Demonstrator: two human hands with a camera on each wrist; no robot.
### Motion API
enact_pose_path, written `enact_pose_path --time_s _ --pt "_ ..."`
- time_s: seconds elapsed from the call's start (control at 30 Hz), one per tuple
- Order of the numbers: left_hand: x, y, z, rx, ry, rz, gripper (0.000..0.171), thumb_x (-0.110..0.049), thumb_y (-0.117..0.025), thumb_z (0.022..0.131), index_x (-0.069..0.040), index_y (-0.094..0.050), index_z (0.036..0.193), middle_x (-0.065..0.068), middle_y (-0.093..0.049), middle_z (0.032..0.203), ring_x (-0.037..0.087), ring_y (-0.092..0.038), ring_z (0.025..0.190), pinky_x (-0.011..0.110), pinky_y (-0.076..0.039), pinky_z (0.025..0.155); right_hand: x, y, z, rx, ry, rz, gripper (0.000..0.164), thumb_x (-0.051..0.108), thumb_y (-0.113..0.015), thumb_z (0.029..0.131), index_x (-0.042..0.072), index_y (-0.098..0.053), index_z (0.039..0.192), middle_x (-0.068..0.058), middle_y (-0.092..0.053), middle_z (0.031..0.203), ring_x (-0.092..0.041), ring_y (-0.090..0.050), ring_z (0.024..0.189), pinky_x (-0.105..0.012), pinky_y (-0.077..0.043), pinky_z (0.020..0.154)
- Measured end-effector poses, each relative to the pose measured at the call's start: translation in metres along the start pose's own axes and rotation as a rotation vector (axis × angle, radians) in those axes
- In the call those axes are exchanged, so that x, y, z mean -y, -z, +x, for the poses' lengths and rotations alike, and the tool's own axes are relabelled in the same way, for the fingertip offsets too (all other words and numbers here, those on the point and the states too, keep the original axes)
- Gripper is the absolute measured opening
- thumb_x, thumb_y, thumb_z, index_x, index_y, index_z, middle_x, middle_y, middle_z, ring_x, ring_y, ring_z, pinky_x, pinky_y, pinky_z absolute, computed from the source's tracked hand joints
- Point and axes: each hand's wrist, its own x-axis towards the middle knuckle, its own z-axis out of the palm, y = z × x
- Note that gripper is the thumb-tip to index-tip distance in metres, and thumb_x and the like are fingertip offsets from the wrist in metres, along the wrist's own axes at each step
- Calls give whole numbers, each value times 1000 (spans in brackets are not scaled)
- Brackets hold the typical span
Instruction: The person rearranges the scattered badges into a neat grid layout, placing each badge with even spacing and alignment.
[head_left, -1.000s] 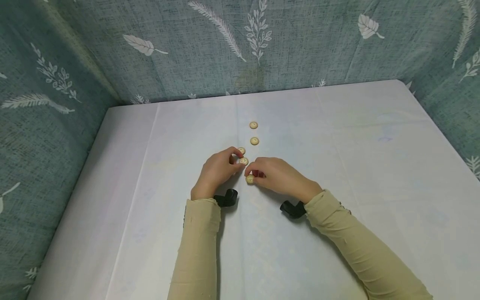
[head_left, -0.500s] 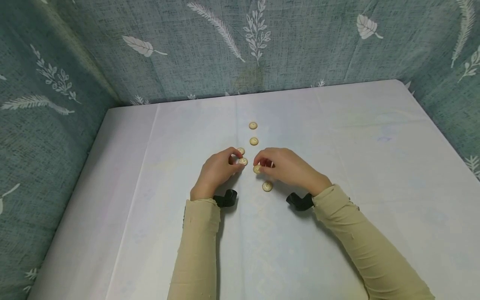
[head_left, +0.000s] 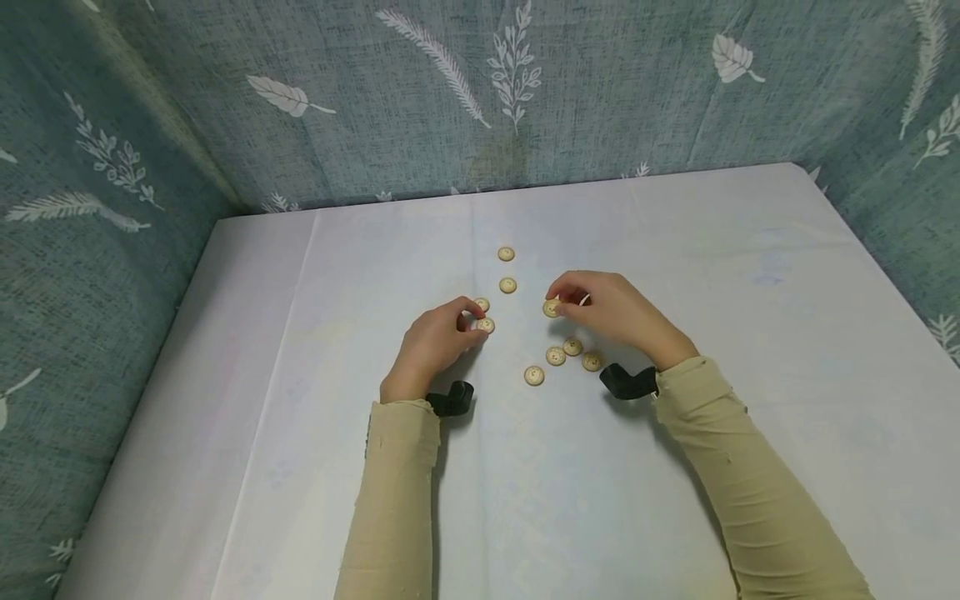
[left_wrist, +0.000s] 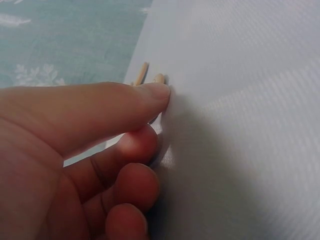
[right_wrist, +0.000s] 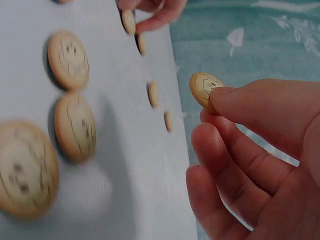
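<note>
My right hand pinches a small round tan disc with a cartoon face drawn on it, biscuit-like, between thumb and fingers. It is raised above the table. My left hand rests low on the table, thumb and index finger around another such disc. In the left wrist view the left thumb covers most of what lies at the fingertips. Just beyond the left index finger is a partly hidden disc.
Two discs lie further back, a nearer one and a farther one. Below my right hand are several more, including a front disc and a right-hand one. A patterned green curtain hangs behind the white-covered table.
My right hand has moved right and away from me, carrying its disc and lifting it. Several discs that it covered now show beneath it. My left hand has stayed in place.
</note>
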Motion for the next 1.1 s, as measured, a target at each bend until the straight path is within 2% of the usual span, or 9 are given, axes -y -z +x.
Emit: enact_pose_path --time_s 0.23,0.53,0.77,1.1 --pt "0 0 -1 -5 0 1 24 -32 -64 81 -23 -57 102 0 -53 80 18 -48 71 31 -36 63 -17 8 1 -15 -72 29 15 20 -59 85 20 -61 99 2 -59 90 -14 -51 88 -33 -39 76" --pt "2 -1 -1 -9 -9 -3 23 -31 -64 82 -22 -57 102 0 -53 80 18 -48 71 31 -36 62 -37 6 3 35 -168 91 17 20 -59 85 15 -61 101 -3 -58 94 -18 -51 87 -33 -40 73" --pt "1 -2 -1 -13 -13 1 22 -31 -64 82 -23 -57 101 0 -53 80 17 -48 71 31 -36 62 -43 3 4 60 -178 118 18 20 -58 86 14 -60 103 -5 -58 92 -20 -51 80 -33 -42 67" --pt "1 -1 0 -7 -1 -5 23 -31 -64 82 -23 -57 102 0 -53 80 18 -48 70 31 -36 62 -42 -2 6 48 -169 89 17 21 -59 86 14 -61 101 -4 -58 96 -19 -50 86 -33 -40 70"
